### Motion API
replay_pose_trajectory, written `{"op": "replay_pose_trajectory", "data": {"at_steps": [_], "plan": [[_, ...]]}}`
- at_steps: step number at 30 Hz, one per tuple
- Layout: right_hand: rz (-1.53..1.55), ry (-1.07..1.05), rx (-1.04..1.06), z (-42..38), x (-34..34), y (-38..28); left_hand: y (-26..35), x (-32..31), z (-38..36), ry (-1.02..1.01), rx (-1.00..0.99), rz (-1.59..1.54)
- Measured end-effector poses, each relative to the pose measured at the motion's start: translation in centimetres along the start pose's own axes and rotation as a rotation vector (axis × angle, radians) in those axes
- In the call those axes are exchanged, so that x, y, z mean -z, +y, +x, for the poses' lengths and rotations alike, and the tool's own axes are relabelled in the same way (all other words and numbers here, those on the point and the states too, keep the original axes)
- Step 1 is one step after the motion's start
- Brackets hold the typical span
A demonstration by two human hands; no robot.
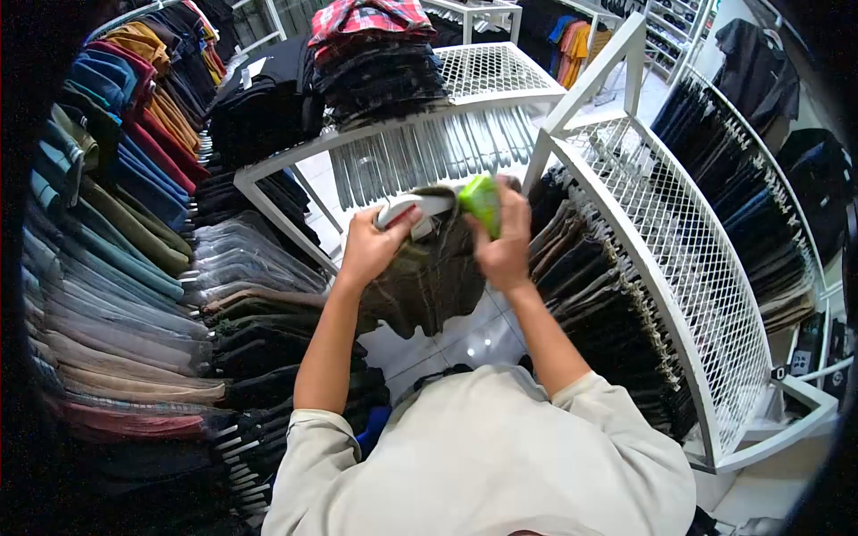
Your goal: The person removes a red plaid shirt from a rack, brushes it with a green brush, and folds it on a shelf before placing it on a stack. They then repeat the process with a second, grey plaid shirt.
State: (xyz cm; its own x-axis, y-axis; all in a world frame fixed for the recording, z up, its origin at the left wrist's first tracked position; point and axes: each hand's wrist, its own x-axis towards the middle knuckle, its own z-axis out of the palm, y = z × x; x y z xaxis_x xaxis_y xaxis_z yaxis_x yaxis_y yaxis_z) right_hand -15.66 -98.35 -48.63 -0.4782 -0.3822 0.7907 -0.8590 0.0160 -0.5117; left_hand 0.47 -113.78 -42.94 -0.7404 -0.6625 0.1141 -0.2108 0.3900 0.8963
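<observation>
Both my hands are raised in front of my chest, close together over a dark olive-brown garment (433,281) that hangs down with its folds below them. My left hand (368,248) is closed on a white handheld piece (429,205) with a red part by the thumb; the piece lies along the garment's top edge. In my right hand (506,241) is a bright green object (481,204), gripped between thumb and fingers at the right end of that edge. Its exact kind is not clear from this view.
Folded clothes, a red plaid shirt (371,20) on top, are stacked on a white rack (402,121) with bare metal hangers (429,156) beneath. Rows of hanging trousers (134,295) line the left. At right stands a white mesh-topped rack (666,205) full of dark trousers.
</observation>
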Motion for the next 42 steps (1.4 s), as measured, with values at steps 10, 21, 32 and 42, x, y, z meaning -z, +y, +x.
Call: {"op": "replay_pose_trajectory", "data": {"at_steps": [10,21,32,42], "plan": [[0.382,-0.701,0.527,-11.2,-5.8,-5.6,2.6,-0.4,5.4,0.182,-0.093,-0.231],[-0.323,0.029,-0.254,5.7,-0.9,10.5,2.0,-0.1,2.5,-0.053,-0.127,-0.054],[0.876,-0.88,-0.505,2.8,7.8,2.0,3.3,3.0,3.7,-0.413,-0.392,-0.024],[0.808,-0.344,-0.648,-5.3,3.0,-2.3,-0.4,-6.9,0.8,0.125,-0.078,-0.207]]}}
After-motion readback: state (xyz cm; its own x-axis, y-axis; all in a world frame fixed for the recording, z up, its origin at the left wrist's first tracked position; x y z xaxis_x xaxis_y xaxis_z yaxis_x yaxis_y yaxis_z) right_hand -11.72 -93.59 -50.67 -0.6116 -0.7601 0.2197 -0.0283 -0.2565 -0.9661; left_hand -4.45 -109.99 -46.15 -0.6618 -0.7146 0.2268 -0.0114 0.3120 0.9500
